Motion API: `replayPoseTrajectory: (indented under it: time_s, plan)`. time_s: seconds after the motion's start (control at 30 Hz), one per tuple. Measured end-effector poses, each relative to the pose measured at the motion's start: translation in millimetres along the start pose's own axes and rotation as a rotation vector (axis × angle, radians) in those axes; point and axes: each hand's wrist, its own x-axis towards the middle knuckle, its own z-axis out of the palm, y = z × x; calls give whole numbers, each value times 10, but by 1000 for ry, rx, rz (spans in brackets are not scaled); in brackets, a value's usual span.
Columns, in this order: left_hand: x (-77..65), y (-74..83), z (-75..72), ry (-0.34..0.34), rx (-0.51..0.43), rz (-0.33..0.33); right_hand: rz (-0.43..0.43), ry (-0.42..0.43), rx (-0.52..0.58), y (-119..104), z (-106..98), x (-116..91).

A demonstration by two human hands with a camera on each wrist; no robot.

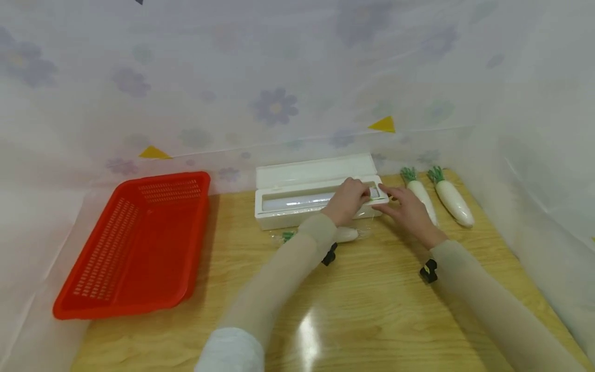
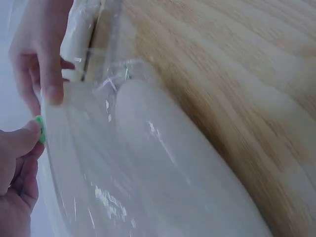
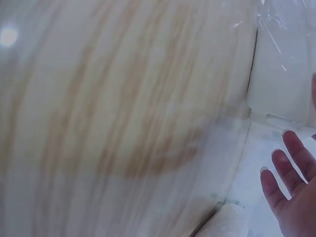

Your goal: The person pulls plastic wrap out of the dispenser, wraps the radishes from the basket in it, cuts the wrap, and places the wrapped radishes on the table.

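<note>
A long white cling film dispenser (image 1: 279,221) stands at the middle back with its lid (image 1: 316,171) up and a roll of film (image 1: 297,201) inside. My left hand (image 1: 347,199) reaches over its right part and pinches a small green slide cutter (image 2: 40,131) between thumb and finger. Thumb and forefinger of my right hand (image 1: 411,212) grip the dispenser's right end; the other fingers show spread in the right wrist view. Clear film hangs over the front side. Before the dispenser lies a white radish (image 1: 346,235) with green tops, partly behind my left forearm, film around it.
Two more white radishes lie at the right: one radish (image 1: 422,199) beside my right hand, another radish (image 1: 453,204) farther out. A red plastic basket (image 1: 190,268) stands at the left. A flowered plastic sheet (image 1: 279,67) hangs behind the wooden table (image 1: 372,320).
</note>
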Motion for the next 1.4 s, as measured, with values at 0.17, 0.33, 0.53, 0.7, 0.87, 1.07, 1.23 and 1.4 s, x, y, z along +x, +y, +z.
replayPoseTrajectory:
  time_s: [0.17, 0.33, 0.53, 0.7, 0.87, 1.07, 1.23, 1.4]
  plan:
    - [-175, -224, -136, -7, -71, 25, 35, -16, -13, 36, -61, -26]
    - [-384, -473, -266, -11, -75, 41, 52, -40, -17, 18, -118, -43]
    - [-618, -772, -397, -17, -63, 20, 63, -59, -20, 2, -141, -38]
    - [-824, -968, -531, -23, -46, 10, 61, -60, -27, 30, -128, -32]
    - [-1000, -1140, -643, -7, -9, -8, 54, -65, -38, 75, -108, -25]
    - [-1127, -1255, -713, -29, -18, -4, 59, -74, -30, 71, -105, -6]
    - [-1201, -1313, -758, -48, -16, -11, 62, -87, -45, 54, -107, 9]
    - [-1269, -1377, -809, -67, -17, -43, 75, -98, -51, 57, -113, 14]
